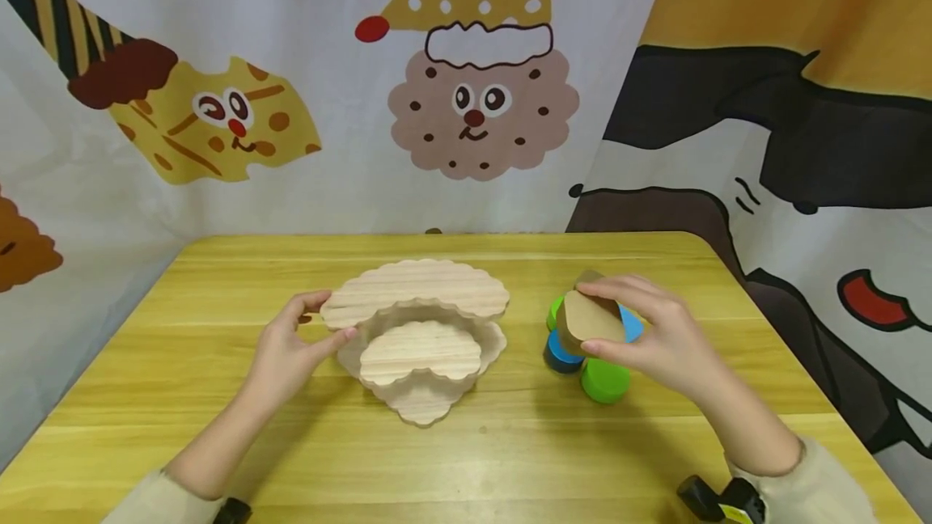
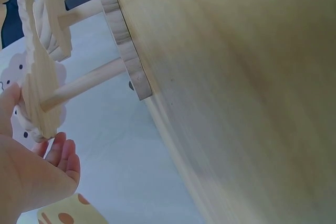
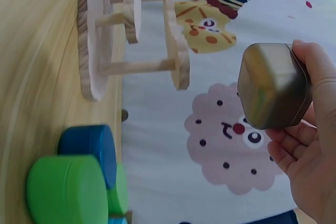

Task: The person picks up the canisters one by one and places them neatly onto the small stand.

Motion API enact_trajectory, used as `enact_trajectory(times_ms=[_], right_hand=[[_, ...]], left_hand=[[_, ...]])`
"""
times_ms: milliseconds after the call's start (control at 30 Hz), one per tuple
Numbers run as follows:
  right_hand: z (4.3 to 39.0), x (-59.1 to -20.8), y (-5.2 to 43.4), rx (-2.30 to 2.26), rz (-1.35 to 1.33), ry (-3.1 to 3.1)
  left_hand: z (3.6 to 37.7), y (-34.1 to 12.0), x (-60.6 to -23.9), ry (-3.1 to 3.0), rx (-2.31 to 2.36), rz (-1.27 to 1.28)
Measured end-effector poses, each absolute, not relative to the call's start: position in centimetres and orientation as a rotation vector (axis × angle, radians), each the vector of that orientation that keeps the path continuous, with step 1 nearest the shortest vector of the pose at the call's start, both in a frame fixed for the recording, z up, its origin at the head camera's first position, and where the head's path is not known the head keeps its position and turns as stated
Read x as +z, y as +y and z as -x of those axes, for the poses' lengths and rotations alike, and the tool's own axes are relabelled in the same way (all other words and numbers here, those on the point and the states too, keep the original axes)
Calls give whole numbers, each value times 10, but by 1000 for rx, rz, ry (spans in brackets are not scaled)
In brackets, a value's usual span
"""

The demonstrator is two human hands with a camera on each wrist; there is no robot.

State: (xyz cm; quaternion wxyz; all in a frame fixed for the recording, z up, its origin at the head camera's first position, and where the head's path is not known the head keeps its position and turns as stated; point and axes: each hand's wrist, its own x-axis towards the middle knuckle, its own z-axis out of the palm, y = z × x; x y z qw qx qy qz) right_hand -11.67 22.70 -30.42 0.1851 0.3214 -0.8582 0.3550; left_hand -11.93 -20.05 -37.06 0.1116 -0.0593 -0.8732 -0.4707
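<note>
A pale wooden stand (image 1: 418, 330) with three cloud-shaped tiers stands mid-table. My left hand (image 1: 329, 315) pinches the left edge of its top tier, thumb below and fingers above. The left wrist view shows that tier's edge (image 2: 39, 93) between thumb and fingers of the left hand (image 2: 32, 132). My right hand (image 1: 591, 318) holds a brown-gold metal tin (image 1: 582, 323) in the air just above a cluster of round tins. In the right wrist view the tin (image 3: 270, 85) sits between the fingertips of the right hand (image 3: 296, 95).
Under the held tin sit a green tin (image 1: 604, 378), a dark blue tin (image 1: 561, 356), a light blue one (image 1: 632, 326) and another green one (image 1: 556, 312). The yellow wooden table (image 1: 218, 427) is backed by cartoon-printed curtains (image 1: 473, 103).
</note>
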Motion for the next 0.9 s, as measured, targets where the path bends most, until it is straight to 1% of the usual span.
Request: enact_trajectory(times_ms=[467,733,900], right_hand=[[136,-297,187,1049,-1094,-2368],[142,-290,162,1080,-1084,-2458],[149,-290,145,1124,-1152,-2409]], left_hand=[[119,-200,-370,-2566,-1379,174],[119,-200,-369,-2573,-1371,176],[119,-200,-369,-2568,-1362,180]])
